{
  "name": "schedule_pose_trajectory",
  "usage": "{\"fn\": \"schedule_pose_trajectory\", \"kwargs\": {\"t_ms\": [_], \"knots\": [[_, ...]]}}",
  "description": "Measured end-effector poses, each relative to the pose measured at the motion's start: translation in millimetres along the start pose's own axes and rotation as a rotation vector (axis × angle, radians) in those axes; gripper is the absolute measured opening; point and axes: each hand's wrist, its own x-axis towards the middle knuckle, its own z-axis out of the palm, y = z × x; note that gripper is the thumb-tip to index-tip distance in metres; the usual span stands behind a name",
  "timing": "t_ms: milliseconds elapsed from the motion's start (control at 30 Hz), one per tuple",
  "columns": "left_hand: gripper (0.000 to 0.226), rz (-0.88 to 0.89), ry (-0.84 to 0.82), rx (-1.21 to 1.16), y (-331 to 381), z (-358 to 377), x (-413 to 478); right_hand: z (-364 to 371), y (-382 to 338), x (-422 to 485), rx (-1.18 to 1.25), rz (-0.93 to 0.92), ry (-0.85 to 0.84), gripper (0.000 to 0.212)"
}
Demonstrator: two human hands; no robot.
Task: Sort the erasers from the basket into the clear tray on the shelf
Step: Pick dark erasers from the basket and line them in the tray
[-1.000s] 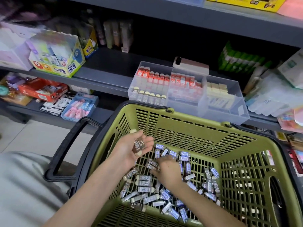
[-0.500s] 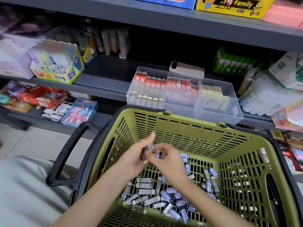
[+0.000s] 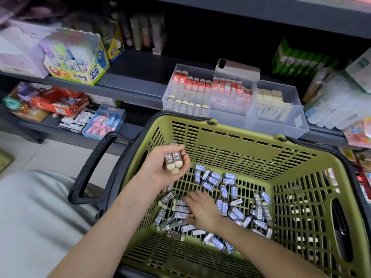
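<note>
Shelving (image 3: pixel 128 91) of dark metal runs across the back, and on it the clear tray (image 3: pixel 281 125) stands just behind the basket, its compartments already part-filled with upright erasers; the front left row shows the same "2B" sleeves as those being sorted. Below it, the green basket (image 3: pixel 251 145) takes up most of the view, rigid and slotted, with a loose heap of erasers (image 3: pixel 224 189) scattered flat over its floor.

Above the near left corner of that heap, the left hand (image 3: pixel 160 171) is raised, its fingers curled around a small bundle of erasers (image 3: pixel 173 160) held side by side, pale rounded ends pointing down. Lower, the right hand (image 3: pixel 202 213) lies palm-down on the pile, fingers spread and pressing on a few pieces; whether it has pinched one I cannot tell.

Each eraser is probably light, firm and slightly rubbery, so it should neither break nor deform. Its paper sleeve looks smooth and may slide, so a pinch across the long sides, at mid-length, seems safest, keeping sleeves aligned for upright stacking.
</note>
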Motion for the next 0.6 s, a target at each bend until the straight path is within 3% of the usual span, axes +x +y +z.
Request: {"fn": "schedule_pose_trajectory", "kwargs": {"t_ms": [233,500,600], "knots": [[0.02,-0.024,0.001,0.009,3.2,0.3,-0.6,-5.1,22.4,10.1,-0.124,-0.124,0.041,0.065],[0.022,0.013,0.012,-0.106,4.8,-1.3,-1.8,-12.0,22.0,19.1,-0.155,-0.017,0.063,0.066],[0.03,0.044,0.013,-0.068,7.5,-0.8,-4.8,-30.4,19.5,9.2,0.04,0.111,0.116,0.062]]}}
